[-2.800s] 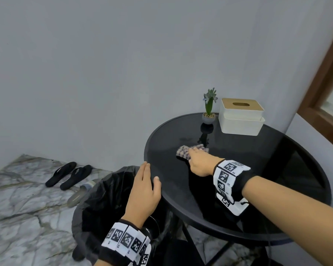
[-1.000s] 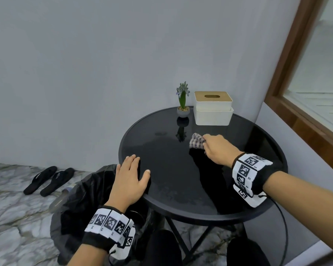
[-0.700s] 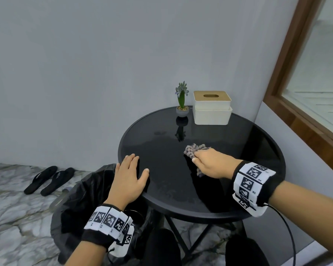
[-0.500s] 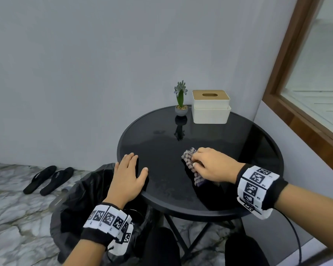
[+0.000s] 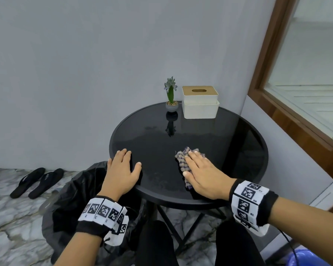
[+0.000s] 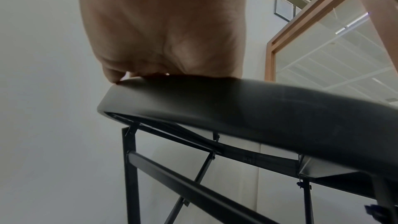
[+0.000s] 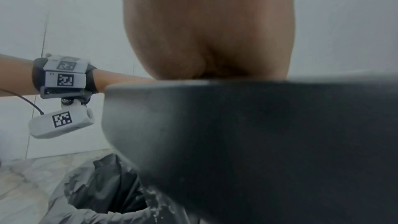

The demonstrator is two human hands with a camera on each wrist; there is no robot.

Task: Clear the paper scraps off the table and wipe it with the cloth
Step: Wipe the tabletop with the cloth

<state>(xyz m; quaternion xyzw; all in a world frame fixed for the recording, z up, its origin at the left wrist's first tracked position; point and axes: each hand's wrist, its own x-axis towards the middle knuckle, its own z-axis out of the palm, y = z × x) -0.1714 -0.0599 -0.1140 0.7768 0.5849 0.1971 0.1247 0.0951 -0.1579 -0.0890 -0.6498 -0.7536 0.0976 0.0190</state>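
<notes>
So, round black glass table (image 5: 229,131) tucked into a grey-walled corner, wood-framed window to the right, marble floor below. Right hand (image 5: 204,174) laid flat, fingers straight, pressing the checked cloth (image 5: 182,157) onto the glass toward the near edge. Left hand (image 5: 121,171) spread open on the near left edge, gripping nothing. Potted plant (image 5: 171,96) and tissue box (image 5: 200,102) parked at the far edge. Black-lined bin (image 5: 69,204) just beside the near left edge. Sandals (image 5: 37,181) by the wall.
</notes>
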